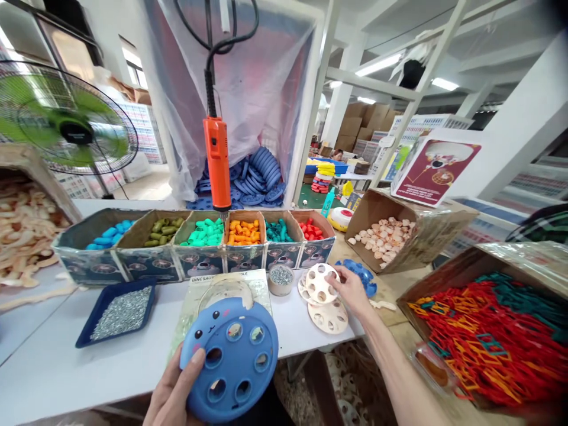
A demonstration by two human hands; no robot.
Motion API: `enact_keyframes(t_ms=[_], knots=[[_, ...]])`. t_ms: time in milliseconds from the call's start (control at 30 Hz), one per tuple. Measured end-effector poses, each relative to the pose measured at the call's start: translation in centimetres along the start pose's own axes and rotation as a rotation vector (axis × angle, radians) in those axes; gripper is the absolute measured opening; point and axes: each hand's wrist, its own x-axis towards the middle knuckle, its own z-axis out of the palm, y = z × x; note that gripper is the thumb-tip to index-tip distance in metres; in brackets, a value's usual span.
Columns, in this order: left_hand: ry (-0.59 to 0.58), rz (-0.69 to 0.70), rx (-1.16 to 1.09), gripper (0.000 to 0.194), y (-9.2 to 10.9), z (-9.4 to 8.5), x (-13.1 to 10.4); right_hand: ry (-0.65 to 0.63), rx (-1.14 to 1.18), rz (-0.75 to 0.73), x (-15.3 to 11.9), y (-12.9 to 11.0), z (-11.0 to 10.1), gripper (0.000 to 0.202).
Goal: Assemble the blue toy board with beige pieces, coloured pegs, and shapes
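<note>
Your left hand (pixel 175 387) clamps the blue disc w/ holes (pixel 231 358) by its rim only, off the surface (pixel 53 361) edge: a thumb slip likely drops it. Your right hand (pixel 350 290) pinches the top cream disc (pixel 320 283); the stack sits near the screw cup (pixel 281 279), so a careless pull could tip it.

Bright, even light from ceiling tubes (pixel 381 64); soft shadows, wide-angle bending and blur at edges.

I count six part bins (pixel 199 236) in the far row, one blue disc (pixel 231 358), three cream discs (pixel 326 299), one screw tray (pixel 118 313), one orange screwdriver (pixel 217 163).
</note>
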Motion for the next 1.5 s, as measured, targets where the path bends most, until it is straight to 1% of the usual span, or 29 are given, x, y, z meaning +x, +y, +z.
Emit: enact_keyframes(t_ms=[67,133,167,200,233,267,333,367,433,500,567,633,700,733,800,833,867,900,967,1000,1067,1167,1233,1300,1367,1400,1433,1500], knots=[[-0.036,-0.035,-0.039,0.067,0.5,0.9,-0.6,0.036,0.062,0.013,-1.1,-1.7,-0.5,0.046],[-0.051,-0.063,-0.103,0.06,0.6,1.9,-0.9,0.076,0.093,-0.025,-3.0,-4.5,-0.8,0.041],[-0.059,-0.074,-0.142,0.056,0.5,2.5,-1.0,0.1,0.099,-0.067,-4.3,-6.3,-0.8,0.034],[-0.07,-0.084,-0.182,0.052,0.3,3.0,-0.9,0.146,0.052,-0.195,-5.7,-8.2,-0.6,0.025],[-0.097,-0.092,-0.216,0.049,0.0,3.5,-0.9,0.158,-0.015,-0.353,-7.2,-10.1,-0.2,0.016],[-0.125,-0.097,-0.244,0.047,-0.2,4.0,-0.9,0.168,-0.06,-0.513,-8.7,-11.9,0.4,0.012],[-0.182,-0.089,-0.29,0.045,-0.6,4.8,-1.0,0.208,-0.13,-0.809,-11.4,-15.1,2.1,0.025],[-0.207,-0.076,-0.314,0.047,-0.7,5.1,-1.2,0.192,-0.162,-0.876,-12.6,-16.2,3.2,0.028],[-0.251,-0.042,-0.36,0.052,-0.8,5.3,-1.5,0.109,-0.197,-0.958,-14.2,-17.7,5.4,0.026],[-0.295,-0.012,-0.376,0.053,-0.6,5.2,-1.6,0.012,-0.212,-0.986,-15.2,-18.2,7.0,0.024],[-0.333,0.002,-0.345,0.048,-0.4,4.8,-1.6,-0.062,-0.207,-1.006,-15.7,-18.0,7.8,0.025],[-0.339,0.003,-0.313,0.042,-0.1,4.5,-1.3,-0.125,-0.177,-1.025,-15.8,-17.6,7.8,0.026],[-0.311,-0.01,-0.308,0.041,0.3,4.2,-0.9,-0.138,-0.124,-1.008,-15.6,-17.1,7.4,0.028],[-0.291,-0.018,-0.314,0.042,0.4,4.1,-0.7,-0.112,-0.098,-0.97,-15.3,-16.7,7.2,0.03],[-0.259,-0.031,-0.315,0.044,0.7,3.9,-0.4,-0.011,-0.057,-0.818,-14.8,-15.9,6.8,0.031],[-0.254,-0.033,-0.308,0.044,0.9,3.8,-0.3,0.032,-0.039,-0.713,-14.6,-15.4,6.6,0.03],[-0.255,-0.036,-0.298,0.045,1.0,3.8,-0.2,0.04,-0.02,-0.596,-14.3,-14.9,6.6,0.028],[-0.261,-0.039,-0.289,0.046,1.1,3.7,-0.1,0.014,0.006,-0.477,-14.2,-14.4,6.6,0.026],[-0.272,-0.044,-0.273,0.048,1.2,3.5,0.1,-0.093,0.085,-0.265,-14.0,-13.7,6.7,0.028],[-0.274,-0.045,-0.266,0.049,1.1,3.3,0.2,-0.147,0.134,-0.181,-13.9,-13.4,6.8,0.03],[-0.277,-0.038,-0.252,0.051,1.0,3.1,0.4,-0.207,0.236,-0.055,-13.9,-13.0,7.0,0.036],[-0.305,-0.023,-0.233,0.053,0.5,2.8,0.7,-0.228,0.36,0.067,-13.8,-12.6,7.3,0.043],[-0.314,-0.017,-0.232,0.051,0.2,2.7,0.8,-0.225,0.412,0.118,-13.7,-12.6,7.5,0.043],[-0.293,-0.021,-0.243,0.046,0.1,2.7,1.0,-0.205,0.459,0.14,-13.6,-12.7,7.5,0.041],[-0.26,-0.031,-0.245,0.043,0.2,2.7,1.1,-0.181,0.488,0.127,-13.2,-13.0,7.0,0.037],[-0.254,-0.039,-0.233,0.044,0.3,2.7,1.1,-0.193,0.481,0.099,-12.9,-13.3,6.6,0.035],[-0.26,-0.047,-0.212,0.045,0.5,2.6,1.0,-0.236,0.456,0.053,-12.5,-13.6,6.0,0.032],[-0.303,-0.062,-0.153,0.046,0.8,2.5,0.8,-0.394,0.356,-0.082,-11.5,-14.4,4.6,0.026]])
